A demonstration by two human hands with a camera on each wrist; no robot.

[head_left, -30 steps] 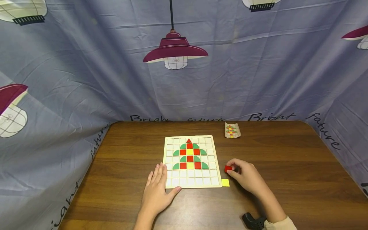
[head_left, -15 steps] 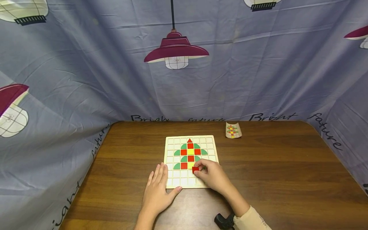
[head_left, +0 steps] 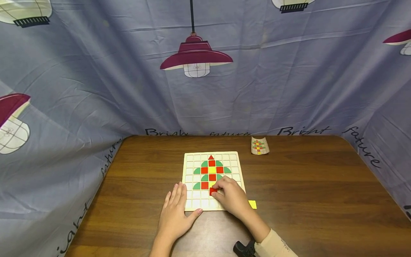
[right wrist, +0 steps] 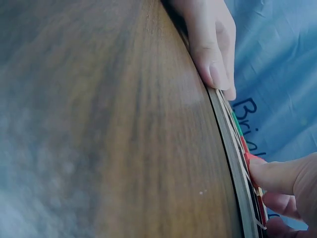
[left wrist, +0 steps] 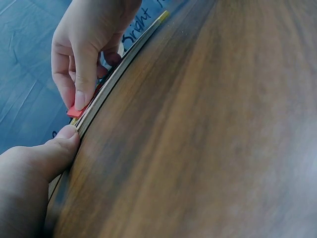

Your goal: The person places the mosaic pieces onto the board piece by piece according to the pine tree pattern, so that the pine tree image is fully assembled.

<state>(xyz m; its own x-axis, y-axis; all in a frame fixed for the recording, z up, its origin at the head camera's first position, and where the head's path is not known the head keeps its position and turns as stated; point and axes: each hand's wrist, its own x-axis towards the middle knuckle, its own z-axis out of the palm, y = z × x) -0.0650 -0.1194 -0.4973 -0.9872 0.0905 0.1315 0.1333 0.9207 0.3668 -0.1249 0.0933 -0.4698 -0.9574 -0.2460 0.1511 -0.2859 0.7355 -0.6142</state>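
Note:
A pale wooden grid board (head_left: pixel 196 204) lies on the table, with red, yellow and green tiles set in a tree shape. My right hand (head_left: pixel 232 197) is over its lower right part and pinches a red square tile (head_left: pixel 213 191) between thumb and fingers, just below the lowest yellow tile. In the left wrist view the red tile (left wrist: pixel 75 113) is held tilted at the board. My left hand (head_left: pixel 174 214) rests at the board's left side with fingers straight, its thumb on the lower edge. The right hand hides some cells and tiles.
A yellow square tile (head_left: pixel 252 204) lies by the board's lower right corner. A small curled card (head_left: pixel 259 146) with a similar tree pattern is at the table's back. A black device (head_left: pixel 244 248) is at the right wrist. A printed curtain (head_left: pixel 205 103) borders the table.
My right hand has carried the red tile leftward from beside the board to over its lower middle. The left hand has stayed in place.

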